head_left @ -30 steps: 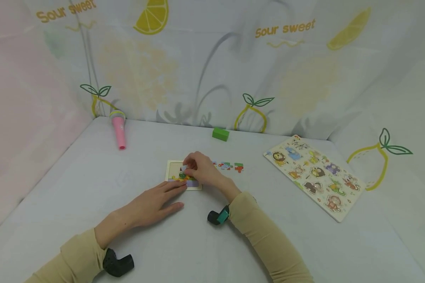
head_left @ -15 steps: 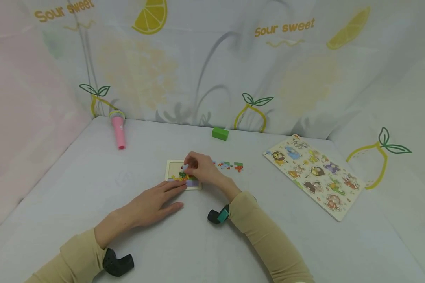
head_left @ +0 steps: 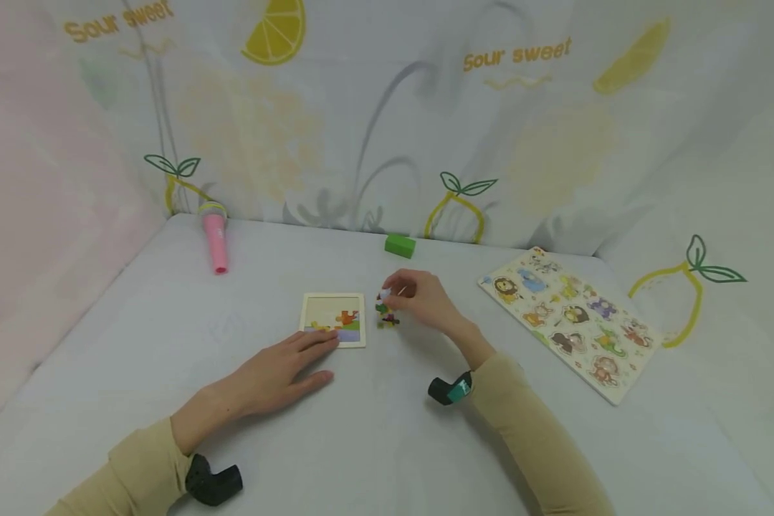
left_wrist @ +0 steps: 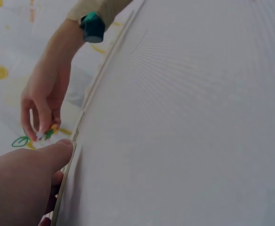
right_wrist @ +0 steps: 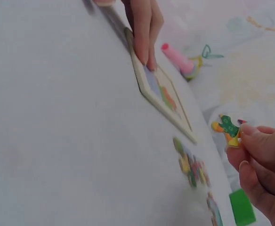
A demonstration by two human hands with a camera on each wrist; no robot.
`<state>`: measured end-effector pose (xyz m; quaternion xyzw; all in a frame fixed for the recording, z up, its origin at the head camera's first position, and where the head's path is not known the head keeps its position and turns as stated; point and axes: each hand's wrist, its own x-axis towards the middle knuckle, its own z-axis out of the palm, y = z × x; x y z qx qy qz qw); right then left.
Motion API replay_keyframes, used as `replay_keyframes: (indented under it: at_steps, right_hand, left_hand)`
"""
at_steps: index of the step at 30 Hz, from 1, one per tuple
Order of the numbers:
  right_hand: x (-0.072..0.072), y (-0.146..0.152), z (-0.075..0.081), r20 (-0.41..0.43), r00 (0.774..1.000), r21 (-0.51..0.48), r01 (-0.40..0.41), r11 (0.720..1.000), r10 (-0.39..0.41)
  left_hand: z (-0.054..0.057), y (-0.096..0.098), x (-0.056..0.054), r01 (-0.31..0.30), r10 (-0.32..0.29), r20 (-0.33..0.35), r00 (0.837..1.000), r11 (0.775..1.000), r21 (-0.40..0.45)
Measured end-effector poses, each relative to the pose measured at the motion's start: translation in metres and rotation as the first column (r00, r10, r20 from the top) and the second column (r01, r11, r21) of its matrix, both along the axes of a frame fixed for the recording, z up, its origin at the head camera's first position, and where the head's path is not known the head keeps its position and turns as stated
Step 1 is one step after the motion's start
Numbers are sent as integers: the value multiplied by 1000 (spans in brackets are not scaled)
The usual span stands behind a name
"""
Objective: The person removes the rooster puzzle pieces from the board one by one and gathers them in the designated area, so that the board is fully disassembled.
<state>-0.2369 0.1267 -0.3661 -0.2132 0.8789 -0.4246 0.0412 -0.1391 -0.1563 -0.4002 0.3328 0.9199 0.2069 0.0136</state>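
Note:
My left hand [head_left: 284,373] rests its straight fingertips on the lower edge of a small framed jigsaw board [head_left: 319,305]. Several pieces lie inside the frame along the bottom and right, among them an orange one. Just right of the board and raised off the table, my right hand [head_left: 426,297] pinches a jigsaw piece [right_wrist: 229,127] between thumb and fingers. Green, yellow and orange show on that piece in the right wrist view. Loose jigsaw pieces [right_wrist: 188,162] lie on the table under the right hand, which partly hides them in the head view.
A pink toy microphone [head_left: 216,240] lies at the back left. By the back edge sits a green block [head_left: 400,246]. On the right lies a larger animal puzzle board [head_left: 570,322]. A printed cloth backdrop hangs behind the white table.
The right hand has moved right, away from above the board, carrying the pinched jigsaw piece to beside the frame. An orange piece inside the board is now uncovered. The left hand stays put.

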Motion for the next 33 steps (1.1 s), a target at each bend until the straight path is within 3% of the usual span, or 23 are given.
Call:
replay_keyframes:
  at_steps: [7, 16, 25, 33]
  right_hand:
    - [7, 48, -7, 59, 992, 40, 108, 993, -110]
    - [11, 51, -9, 46, 993, 81, 101, 992, -105]
    - [13, 44, -26, -107, 993, 197, 67, 978, -47]
    - [13, 41, -30, -147, 988, 208, 85, 974, -55]
  left_hand:
    - [-1, -5, 1, -17, 17, -13, 1000, 1000, -14]
    - [-1, -2, -1, -11, 11, -18, 1000, 1000, 8]
    - [-2, 1, 0, -8, 8, -21, 1000, 1000, 5]
    - [-4, 4, 1, -12, 12, -66, 998, 1000, 1]
